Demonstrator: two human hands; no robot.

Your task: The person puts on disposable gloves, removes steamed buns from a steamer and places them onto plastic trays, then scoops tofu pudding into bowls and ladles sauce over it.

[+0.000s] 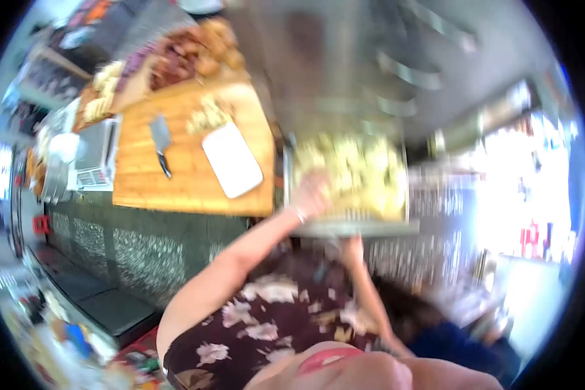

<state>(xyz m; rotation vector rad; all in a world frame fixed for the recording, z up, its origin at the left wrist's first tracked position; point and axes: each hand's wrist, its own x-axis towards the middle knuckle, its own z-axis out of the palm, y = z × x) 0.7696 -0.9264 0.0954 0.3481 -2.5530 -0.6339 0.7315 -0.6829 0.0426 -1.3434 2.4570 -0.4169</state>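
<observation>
Reaching into the tray (406,182), our left hand (312,192) lies over the pale pieces (361,169) inside; blur hides how spread it is or whether it grips any. We cannot tell what our right hand (352,251), below the near edge, holds. A hasty sweep could spill pieces over the side.

Sleeveless dark maroon top (276,324) with large pale flowers (263,331), plus a thin pale bracelet (300,215).
</observation>
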